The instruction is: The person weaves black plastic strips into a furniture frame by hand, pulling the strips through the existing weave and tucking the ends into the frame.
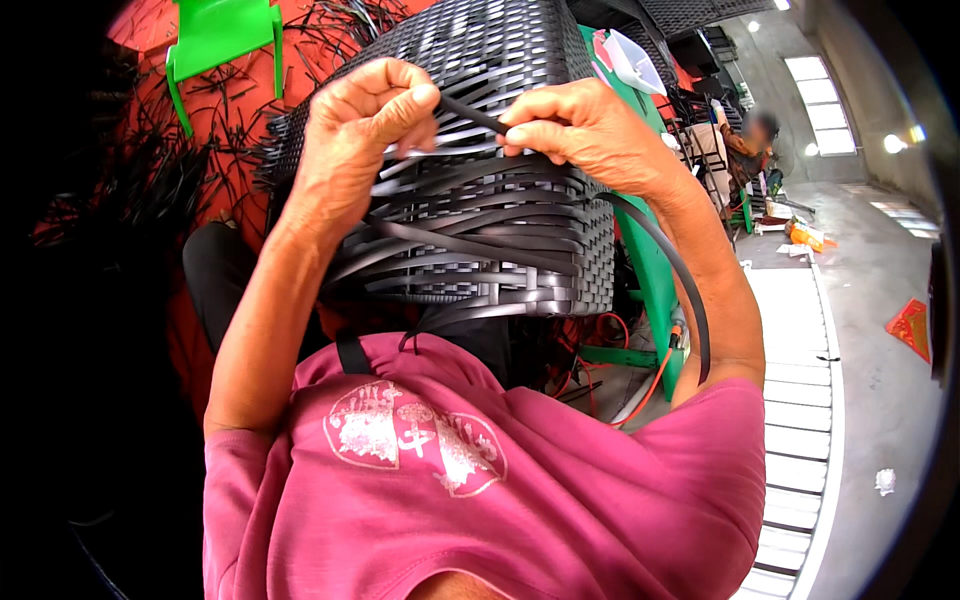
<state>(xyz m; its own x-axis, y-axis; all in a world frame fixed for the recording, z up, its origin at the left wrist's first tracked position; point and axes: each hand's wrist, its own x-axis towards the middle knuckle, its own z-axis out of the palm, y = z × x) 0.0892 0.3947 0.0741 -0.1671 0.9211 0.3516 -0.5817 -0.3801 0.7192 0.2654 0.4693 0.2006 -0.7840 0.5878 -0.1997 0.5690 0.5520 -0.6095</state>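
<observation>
A dark flat weaving strip [470, 113] stretches between my two hands, above a black woven furniture piece [480, 45]. My left hand [365, 125] pinches its left end between thumb and fingers. With thumb and forefinger, my right hand [590, 130] grips the same strip a short way to the right. Below my hands, many loose grey-black strips [470, 225] lie across the woven side and bend around its right corner. One long strip [680, 270] curves down past my right forearm; where its far end joins is hidden.
A green bench [652, 290] stands along the right of the woven piece, with a white plastic tray [635, 65] on it. Offcuts litter the red floor cover [225, 110] near a green plastic chair [222, 40]. Another person [755, 145] is at the far right.
</observation>
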